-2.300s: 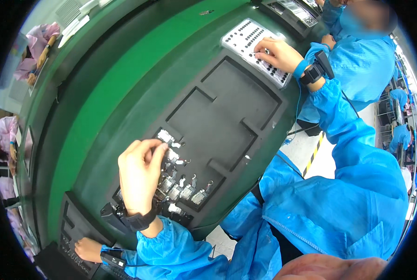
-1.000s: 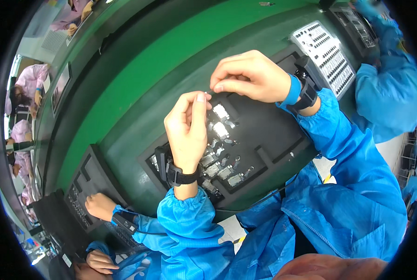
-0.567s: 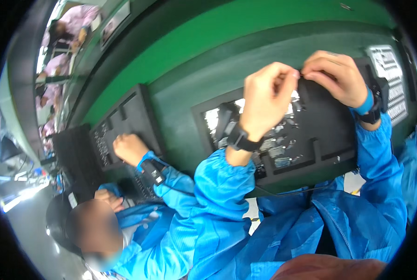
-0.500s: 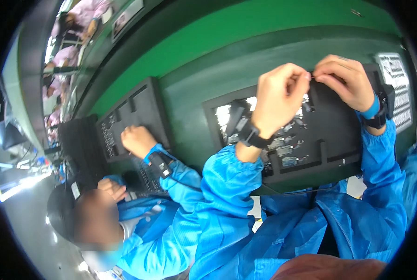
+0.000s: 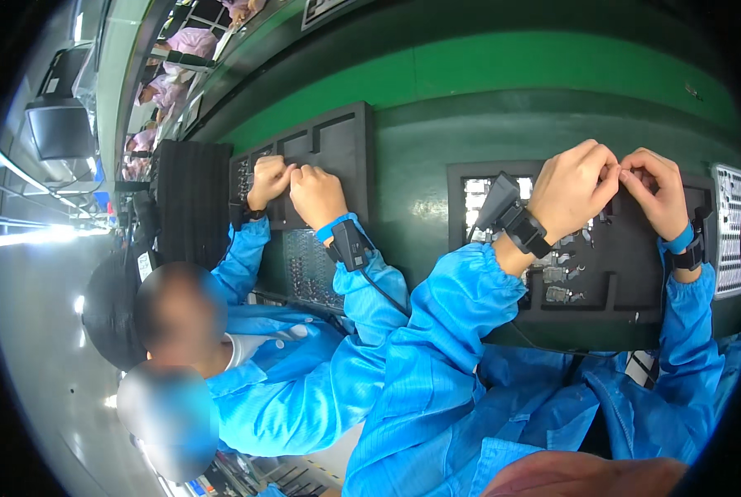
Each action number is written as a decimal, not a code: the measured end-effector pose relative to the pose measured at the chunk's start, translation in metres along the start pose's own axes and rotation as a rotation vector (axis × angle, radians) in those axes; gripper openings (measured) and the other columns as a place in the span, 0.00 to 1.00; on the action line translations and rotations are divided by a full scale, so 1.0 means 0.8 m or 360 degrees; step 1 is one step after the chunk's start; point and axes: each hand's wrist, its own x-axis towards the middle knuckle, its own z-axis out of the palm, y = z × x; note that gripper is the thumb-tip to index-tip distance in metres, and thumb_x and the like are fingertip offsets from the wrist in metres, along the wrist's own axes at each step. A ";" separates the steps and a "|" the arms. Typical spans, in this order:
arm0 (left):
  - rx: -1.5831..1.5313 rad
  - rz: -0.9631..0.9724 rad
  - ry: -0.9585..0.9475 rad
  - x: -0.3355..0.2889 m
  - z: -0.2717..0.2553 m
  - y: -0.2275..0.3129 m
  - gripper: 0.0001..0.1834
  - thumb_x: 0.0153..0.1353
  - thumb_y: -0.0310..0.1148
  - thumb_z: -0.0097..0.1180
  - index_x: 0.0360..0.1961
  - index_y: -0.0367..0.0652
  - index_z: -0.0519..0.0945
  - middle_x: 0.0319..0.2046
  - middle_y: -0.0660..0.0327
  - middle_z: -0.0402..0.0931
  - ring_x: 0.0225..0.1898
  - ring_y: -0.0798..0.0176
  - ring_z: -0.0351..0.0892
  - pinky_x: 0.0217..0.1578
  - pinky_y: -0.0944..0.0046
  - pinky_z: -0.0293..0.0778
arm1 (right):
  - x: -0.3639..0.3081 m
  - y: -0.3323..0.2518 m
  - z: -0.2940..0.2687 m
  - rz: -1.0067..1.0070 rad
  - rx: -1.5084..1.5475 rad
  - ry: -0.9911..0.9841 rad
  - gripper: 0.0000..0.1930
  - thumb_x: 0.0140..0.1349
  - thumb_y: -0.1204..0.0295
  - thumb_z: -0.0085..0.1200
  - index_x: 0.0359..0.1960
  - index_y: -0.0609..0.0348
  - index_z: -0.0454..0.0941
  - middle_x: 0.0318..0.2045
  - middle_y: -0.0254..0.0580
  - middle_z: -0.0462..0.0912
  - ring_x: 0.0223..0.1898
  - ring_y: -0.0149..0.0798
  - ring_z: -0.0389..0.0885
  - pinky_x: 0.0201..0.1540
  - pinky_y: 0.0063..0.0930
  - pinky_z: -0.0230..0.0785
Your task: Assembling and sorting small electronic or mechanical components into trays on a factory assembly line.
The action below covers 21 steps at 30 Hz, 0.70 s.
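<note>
My left hand [image 5: 576,186] and my right hand [image 5: 657,189] meet fingertip to fingertip above a dark foam tray [image 5: 598,265]. Each has its thumb and fingers pinched closed. Whatever lies between the fingertips is too small to make out. Small silvery metal parts [image 5: 562,273] lie in the tray's left side, partly hidden beneath my left hand and wrist. Black devices are strapped to both wrists, and a blue band circles my right wrist.
A white tray with rows of slots [image 5: 728,232] stands at the right. To the left, a co-worker's hands [image 5: 318,195] work over another foam tray [image 5: 355,141], near a clear plastic tray [image 5: 312,267] and a black stack [image 5: 192,207]. A tiny loose piece [image 5: 693,91] lies on the green surface.
The view has shifted, so the bench sits further right in the picture. My fingertips, slightly apart before, now appear to touch. The co-worker's two hands have come together over their tray.
</note>
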 end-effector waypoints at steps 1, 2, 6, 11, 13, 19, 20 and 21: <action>0.0062 0.0015 -0.0018 -0.001 -0.001 0.000 0.05 0.58 0.27 0.61 0.31 0.36 0.79 0.27 0.55 0.78 0.25 0.52 0.80 0.27 0.56 0.75 | 0.000 0.001 0.000 -0.0013 -0.0003 -0.0001 0.03 0.61 0.77 0.59 0.33 0.64 0.79 0.25 0.31 0.76 0.22 0.21 0.65 0.23 0.19 0.52; 0.0065 0.0015 -0.0014 -0.002 -0.001 -0.001 0.05 0.58 0.27 0.61 0.31 0.36 0.79 0.27 0.55 0.78 0.25 0.52 0.80 0.27 0.56 0.75 | -0.001 0.004 0.001 0.0013 0.0042 0.0004 0.03 0.61 0.77 0.59 0.33 0.65 0.79 0.25 0.30 0.76 0.22 0.20 0.64 0.23 0.19 0.52; 0.0174 0.0058 -0.0104 0.001 -0.001 0.008 0.06 0.57 0.28 0.61 0.31 0.37 0.79 0.28 0.54 0.78 0.29 0.49 0.82 0.30 0.54 0.77 | -0.005 0.007 -0.005 0.0071 0.0064 -0.0018 0.03 0.61 0.78 0.58 0.32 0.65 0.78 0.24 0.28 0.74 0.22 0.18 0.63 0.23 0.18 0.50; 0.0157 0.0038 -0.0145 0.002 -0.002 0.007 0.04 0.58 0.27 0.60 0.32 0.38 0.80 0.30 0.54 0.78 0.29 0.48 0.82 0.30 0.54 0.77 | 0.003 -0.003 -0.005 0.0094 0.0153 -0.0049 0.04 0.59 0.77 0.56 0.29 0.64 0.74 0.21 0.26 0.70 0.21 0.17 0.60 0.22 0.17 0.49; 0.0156 0.0068 -0.0128 0.003 -0.004 0.013 0.03 0.59 0.27 0.60 0.33 0.39 0.79 0.30 0.54 0.78 0.30 0.48 0.82 0.30 0.54 0.77 | 0.003 -0.006 -0.003 0.0126 0.0231 -0.0013 0.04 0.58 0.77 0.56 0.28 0.64 0.74 0.20 0.27 0.71 0.21 0.18 0.61 0.22 0.18 0.50; 0.0130 0.0048 -0.0244 0.002 0.007 0.010 0.06 0.59 0.26 0.60 0.37 0.38 0.79 0.32 0.51 0.77 0.34 0.46 0.80 0.34 0.54 0.77 | 0.002 -0.008 -0.013 0.0065 0.0225 -0.0102 0.07 0.53 0.74 0.60 0.32 0.63 0.80 0.26 0.42 0.83 0.28 0.32 0.82 0.31 0.27 0.75; 0.0179 0.0074 -0.0286 0.003 0.015 0.009 0.07 0.58 0.26 0.61 0.37 0.38 0.79 0.32 0.51 0.77 0.34 0.46 0.80 0.35 0.54 0.77 | -0.006 0.010 -0.017 0.0057 0.0198 -0.0103 0.07 0.53 0.73 0.60 0.32 0.62 0.81 0.27 0.44 0.84 0.29 0.37 0.85 0.31 0.28 0.76; 0.0229 0.0099 -0.0327 0.005 0.020 0.009 0.08 0.57 0.26 0.61 0.38 0.38 0.79 0.32 0.51 0.77 0.34 0.46 0.80 0.35 0.54 0.77 | -0.006 0.004 -0.023 0.0003 0.0165 -0.0102 0.07 0.53 0.72 0.60 0.33 0.61 0.82 0.29 0.44 0.86 0.31 0.40 0.87 0.33 0.30 0.78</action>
